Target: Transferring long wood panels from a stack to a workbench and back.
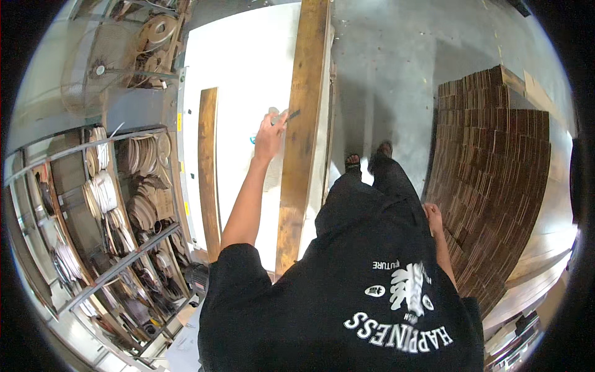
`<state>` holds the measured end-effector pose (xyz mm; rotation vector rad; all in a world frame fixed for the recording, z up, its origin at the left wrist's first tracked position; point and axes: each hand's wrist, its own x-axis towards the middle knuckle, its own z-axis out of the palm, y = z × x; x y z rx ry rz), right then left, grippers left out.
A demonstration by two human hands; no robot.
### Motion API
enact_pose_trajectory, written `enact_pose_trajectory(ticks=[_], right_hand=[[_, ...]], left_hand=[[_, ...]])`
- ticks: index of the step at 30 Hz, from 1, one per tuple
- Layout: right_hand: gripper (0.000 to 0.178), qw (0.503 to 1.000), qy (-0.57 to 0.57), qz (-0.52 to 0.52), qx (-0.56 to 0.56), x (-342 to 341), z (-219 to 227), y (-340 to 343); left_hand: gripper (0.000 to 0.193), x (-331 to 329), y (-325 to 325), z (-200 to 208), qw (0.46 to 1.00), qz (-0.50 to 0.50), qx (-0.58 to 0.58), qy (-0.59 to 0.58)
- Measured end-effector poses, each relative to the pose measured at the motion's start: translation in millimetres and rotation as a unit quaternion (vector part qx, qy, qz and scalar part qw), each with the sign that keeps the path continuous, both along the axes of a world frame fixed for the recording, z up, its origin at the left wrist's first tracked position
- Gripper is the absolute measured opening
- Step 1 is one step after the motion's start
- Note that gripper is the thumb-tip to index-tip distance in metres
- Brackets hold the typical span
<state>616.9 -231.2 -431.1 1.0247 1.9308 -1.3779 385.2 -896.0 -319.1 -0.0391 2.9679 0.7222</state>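
Note:
My left hand (270, 136) reaches over a white worktop (248, 56), its fingers pinched on a small, flat, dark tool (294, 116) whose exact kind I cannot make out. The tool's tip lies over a long brown wooden board (304, 80) with a mottled stain, which runs lengthwise along the worktop's right side. By the hand's left edge shows a small teal thing (253, 140), too small to name. Down at my right side is my right hand (434, 217), its fingers loosely curled in and nothing visible in them. A tall stack of brown boards (496, 180) stands just beyond it.
Left of my arm, a narrower brown board (209, 161) lies on the worktop. Shelves with rolls of edging strip (145, 155) stand further left, with a large fan (100, 70) above them. Grey concrete floor (396, 80) separates the worktop from the stack.

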Motion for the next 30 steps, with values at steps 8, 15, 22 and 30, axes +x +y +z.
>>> enact_pose_trajectory(ticks=[8, 15, 22, 30], right_hand=[[0.040, 0.997, -0.009, 0.063, -0.033, -128, -40, 26], [0.038, 0.978, -0.111, -0.142, -0.108, -260, -28, 35], [0.037, 0.997, -0.056, 0.022, -0.045, -423, -43, 55], [0.036, 0.998, -0.014, 0.025, -0.049, -559, -11, 25]], left_hand=[[0.047, -129, 9, -5, 1.000, 0.014, 0.002, -0.006], [0.039, -235, 27, 6, 0.997, 0.032, -0.046, -0.049], [0.036, -313, 30, 1, 0.998, 0.038, -0.041, -0.031], [0.037, -424, 26, -4, 0.999, 0.020, -0.033, -0.006]])
